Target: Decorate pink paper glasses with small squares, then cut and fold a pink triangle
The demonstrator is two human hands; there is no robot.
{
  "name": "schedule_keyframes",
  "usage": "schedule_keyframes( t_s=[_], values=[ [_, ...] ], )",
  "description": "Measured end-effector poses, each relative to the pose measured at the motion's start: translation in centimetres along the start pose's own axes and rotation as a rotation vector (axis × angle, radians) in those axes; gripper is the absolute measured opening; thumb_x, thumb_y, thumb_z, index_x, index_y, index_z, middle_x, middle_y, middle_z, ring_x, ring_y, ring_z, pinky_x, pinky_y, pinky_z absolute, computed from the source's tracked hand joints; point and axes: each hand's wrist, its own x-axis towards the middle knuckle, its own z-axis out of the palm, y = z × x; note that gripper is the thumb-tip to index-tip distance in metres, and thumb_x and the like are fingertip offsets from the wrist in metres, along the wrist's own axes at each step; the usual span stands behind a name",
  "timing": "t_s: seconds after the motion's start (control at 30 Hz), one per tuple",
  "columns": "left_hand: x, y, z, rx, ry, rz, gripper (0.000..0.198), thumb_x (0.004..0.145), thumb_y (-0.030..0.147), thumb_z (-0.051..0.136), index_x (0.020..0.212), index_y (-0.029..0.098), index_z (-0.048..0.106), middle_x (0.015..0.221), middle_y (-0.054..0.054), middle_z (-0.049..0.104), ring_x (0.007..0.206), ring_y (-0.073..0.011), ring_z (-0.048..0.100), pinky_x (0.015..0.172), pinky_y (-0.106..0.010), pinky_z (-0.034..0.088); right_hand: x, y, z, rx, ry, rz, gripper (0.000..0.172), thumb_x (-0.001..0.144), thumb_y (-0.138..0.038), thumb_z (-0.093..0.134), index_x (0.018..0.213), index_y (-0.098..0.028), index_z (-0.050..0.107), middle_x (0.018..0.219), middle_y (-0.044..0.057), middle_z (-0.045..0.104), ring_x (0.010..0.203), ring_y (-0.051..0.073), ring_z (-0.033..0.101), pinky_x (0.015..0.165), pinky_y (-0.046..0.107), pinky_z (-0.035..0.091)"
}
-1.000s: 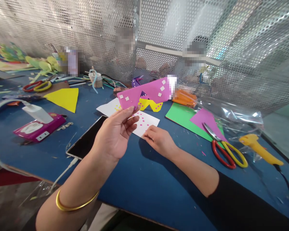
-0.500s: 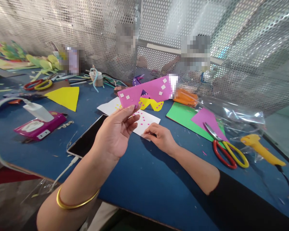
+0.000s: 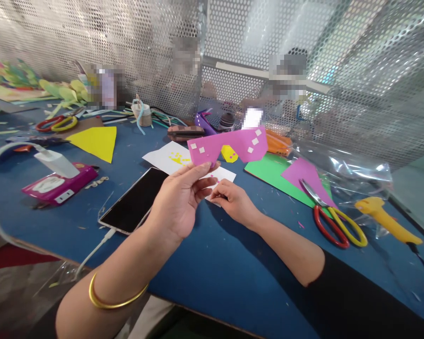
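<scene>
The left hand (image 3: 178, 202) pinches the lower edge of a flat pink mask-shaped cutout (image 3: 229, 138) with white squares, rising above its fingertips; the right hand (image 3: 238, 202), grip unclear, curls at a white sheet (image 3: 159, 157).

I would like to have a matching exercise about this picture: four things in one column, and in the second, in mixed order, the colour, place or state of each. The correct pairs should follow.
Things
1. pink cut-out
2. phone
3. glue gun
4. socket block

Descriptions
A. yellow, lying at the right of the table
B. white charger standing on it
C. held in the left hand
D. dark screen

Pairs: 1-C, 2-D, 3-A, 4-B
</scene>
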Motion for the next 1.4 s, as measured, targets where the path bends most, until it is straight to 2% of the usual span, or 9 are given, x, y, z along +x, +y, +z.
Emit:
schedule_keyframes(
  t_s=[0.43,1.03,1.13,1.27,1.4],
  values=[
    [0.1,-0.4,0.0,0.013,-0.029,-0.01,0.004,0.073,0.014,0.074,0.077,0.014,0.075,0.084,-0.002,0.075,0.058,-0.0053,0.063,0.051,-0.013,0.048,-0.1,0.1,0.2,-0.019,0.035,-0.017,0.013,0.082,-0.01,0.064,0.076,-0.019,0.058,0.08,-0.003,0.052,0.067,0.009,0.049,0.065,0.024,0.04],
    [0.3,-0.2,0.0,0.025,-0.001,0.001,0.008,0.069,0.016,0.077,0.077,0.015,0.074,0.086,-0.003,0.075,0.057,-0.0052,0.063,0.05,-0.013,0.048,-0.2,-0.1,-0.1,-0.117,0.007,-0.074,0.012,0.084,-0.01,0.061,0.078,-0.02,0.06,0.083,0.0,0.057,0.075,0.012,0.055,0.071,0.027,0.044],
    [0.3,-0.1,0.0,0.018,0.007,-0.003,0.009,0.069,0.016,0.077,0.077,0.015,0.074,0.086,-0.003,0.075,0.058,-0.0052,0.063,0.05,-0.013,0.047,-0.6,0.0,-0.2,-0.132,0.01,-0.091,0.01,0.088,-0.014,0.058,0.082,-0.02,0.063,0.085,0.001,0.06,0.078,0.013,0.058,0.074,0.027,0.046],
    [0.3,0.0,0.0,0.02,0.007,-0.003,0.009,0.07,0.015,0.076,0.079,0.014,0.075,0.087,-0.003,0.075,0.058,-0.0051,0.063,0.051,-0.013,0.047,-1.5,0.0,-0.7,-0.149,0.034,-0.1,0.018,0.093,-0.016,0.05,0.096,-0.021,0.067,0.092,0.004,0.063,0.082,0.014,0.061,0.077,0.029,0.049],
    [0.2,0.1,0.0,0.017,-0.008,0.009,0.011,0.069,0.015,0.076,0.079,0.014,0.075,0.089,-0.004,0.075,0.059,-0.0056,0.063,0.051,-0.013,0.047,-2.3,-0.4,-1.1,-0.181,-0.015,-0.151,0.024,0.093,-0.017,0.049,0.106,-0.023,0.067,0.097,0.006,0.063,0.089,0.017,0.061,0.081,0.033,0.051]
  ],
)
